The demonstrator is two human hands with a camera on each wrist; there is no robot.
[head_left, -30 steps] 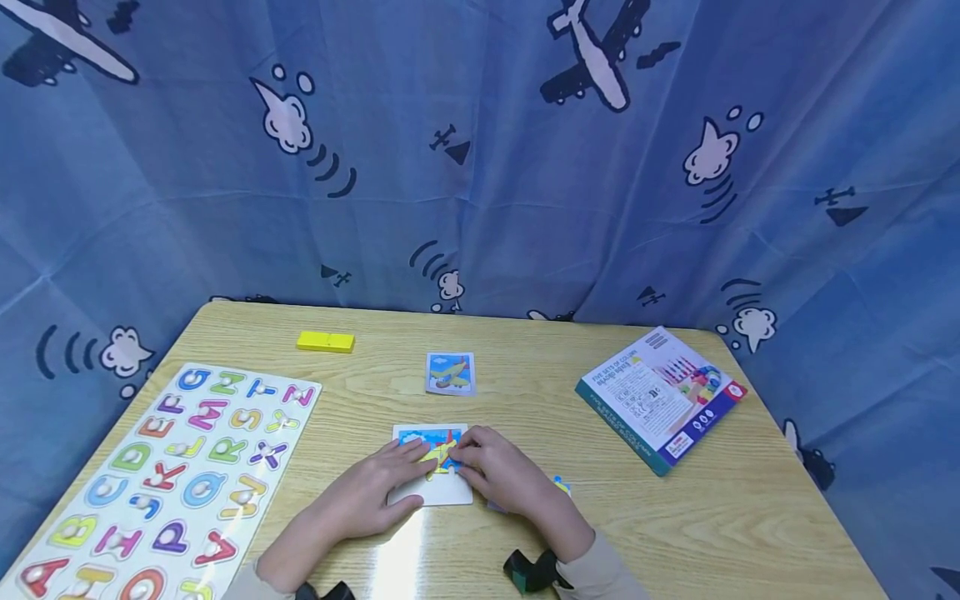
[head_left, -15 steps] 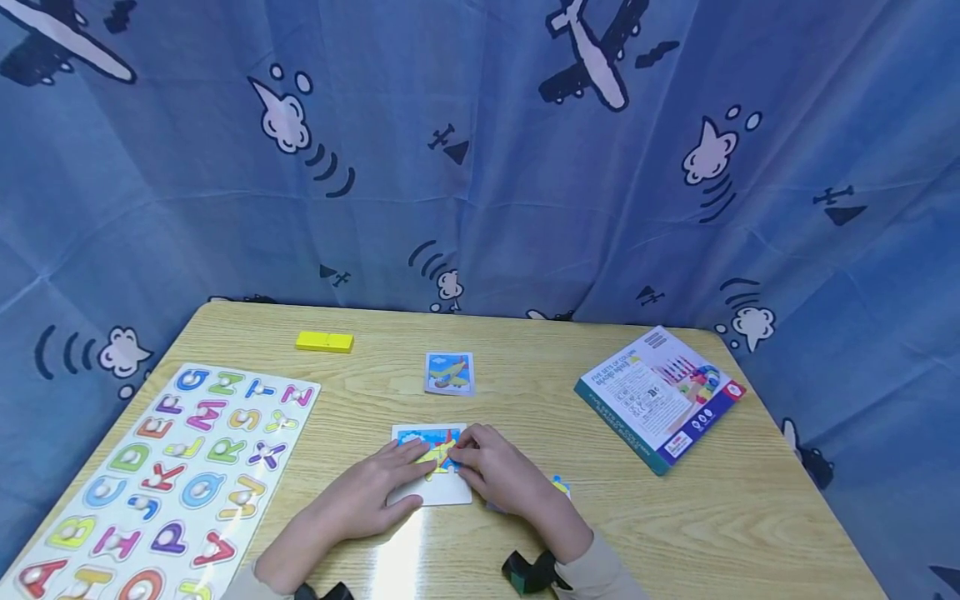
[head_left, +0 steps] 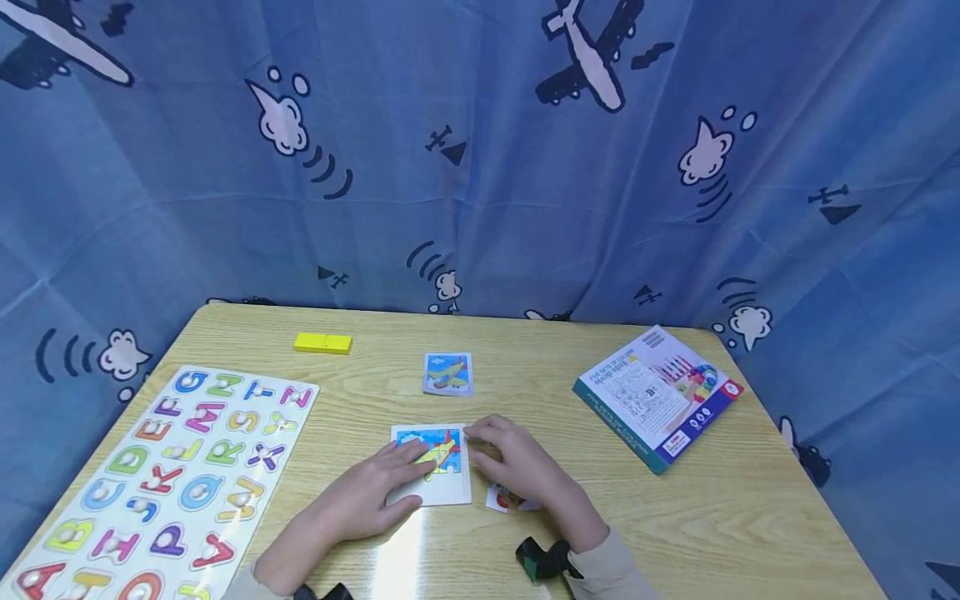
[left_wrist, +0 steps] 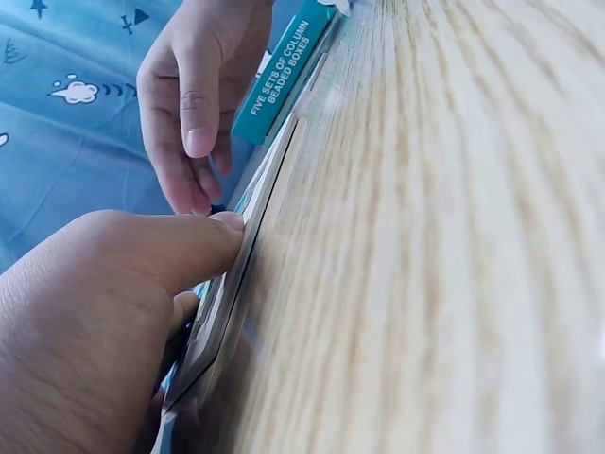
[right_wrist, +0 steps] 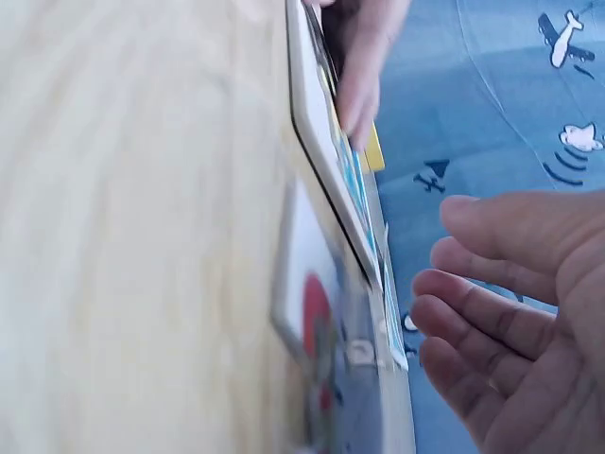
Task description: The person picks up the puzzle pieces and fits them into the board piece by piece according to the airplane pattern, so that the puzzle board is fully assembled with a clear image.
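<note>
And here on the pale wood-grain table (head_left: pixel 712 533), the left hand (head_left: pixel 375 493) lies fingers outstretched, grasping nothing; the right hand (head_left: pixel 521 462) hangs loose, released; beneath the left fingers sits a flat, white-bordered airplane puzzle board (head_left: pixel 444 490), and beyond it, a smaller square airplane card (head_left: pixel 448 373)!

High head view faces forward and down; low, close wrist views face inward, sharing the puzzle board (head_left: pixel 444 490)
</note>
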